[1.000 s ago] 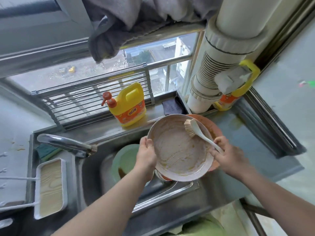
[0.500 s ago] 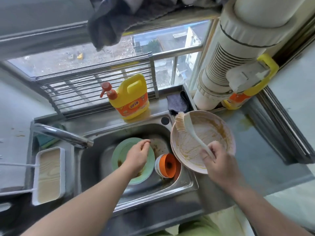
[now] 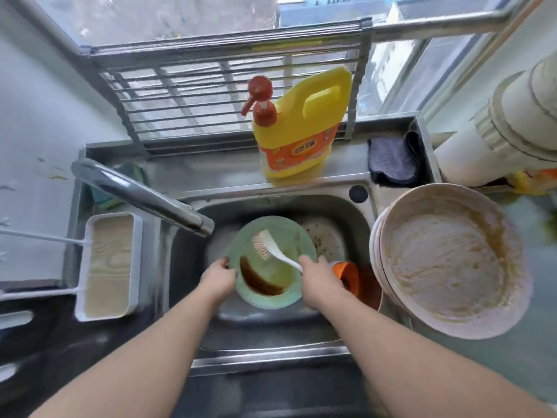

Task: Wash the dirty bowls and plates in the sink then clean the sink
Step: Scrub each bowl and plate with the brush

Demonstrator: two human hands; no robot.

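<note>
In the steel sink [image 3: 187,260] a green plate [image 3: 289,233] with brown sauce pooled at its near side is tilted up. My left hand [image 3: 218,277] grips its left rim. My right hand [image 3: 318,277] holds a white dish brush [image 3: 271,247] by the handle, its bristles on the plate's upper middle. An orange bowl [image 3: 349,276] lies on its side at the sink's right, and a speckled white dish [image 3: 327,236] lies behind the plate. A pink plate [image 3: 452,260] smeared with yellowish residue rests on the counter to the right, on top of other dishes.
The faucet [image 3: 141,196] reaches over the sink from the left. A yellow detergent bottle [image 3: 297,128] stands on the back ledge with a dark cloth [image 3: 390,161] to its right. A white tray [image 3: 110,263] sits left of the sink. A white ribbed duct [image 3: 497,128] is at right.
My right hand left the pink plate on the counter and brought the brush into the sink onto the green plate. My left hand took hold of the green plate's rim and tilted it up.
</note>
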